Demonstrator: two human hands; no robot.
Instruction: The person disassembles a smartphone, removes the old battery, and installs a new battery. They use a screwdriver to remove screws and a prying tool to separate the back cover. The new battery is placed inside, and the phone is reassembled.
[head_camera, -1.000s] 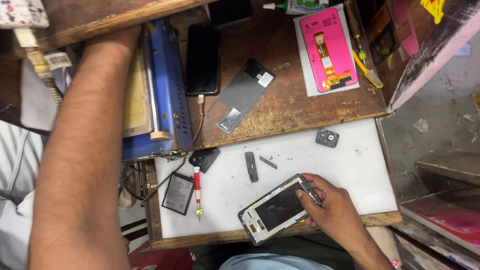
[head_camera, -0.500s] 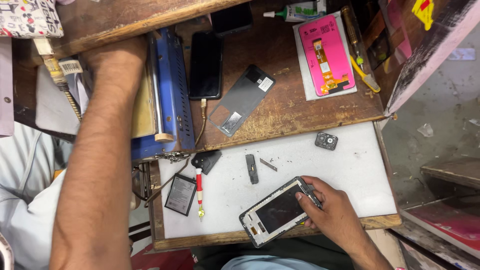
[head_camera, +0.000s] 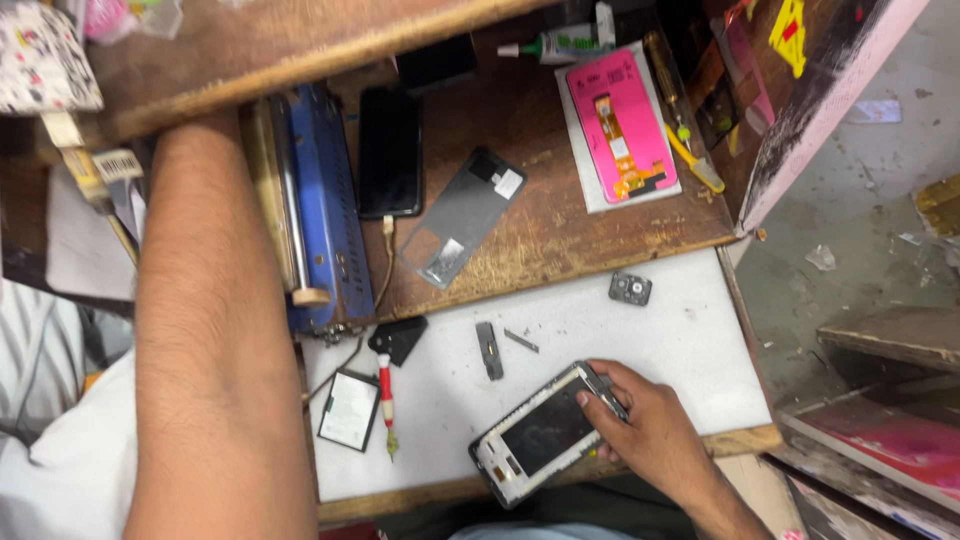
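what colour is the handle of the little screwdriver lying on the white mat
Red: the screwdriver has a red handle with a white band, seen in the head view, lying beside the battery.

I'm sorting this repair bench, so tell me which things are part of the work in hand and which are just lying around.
In hand:
right hand
opened phone frame, held at its corner

Lying about:
red-handled screwdriver
flat battery
small camera module
black phone on charge
grey back cover
pink-backed screen
glue tube

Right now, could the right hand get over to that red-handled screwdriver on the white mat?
Probably yes. The right hand rests on the opened phone, and the red-handled screwdriver lies on the same white mat with bare mat between. The hand would have to let go first.
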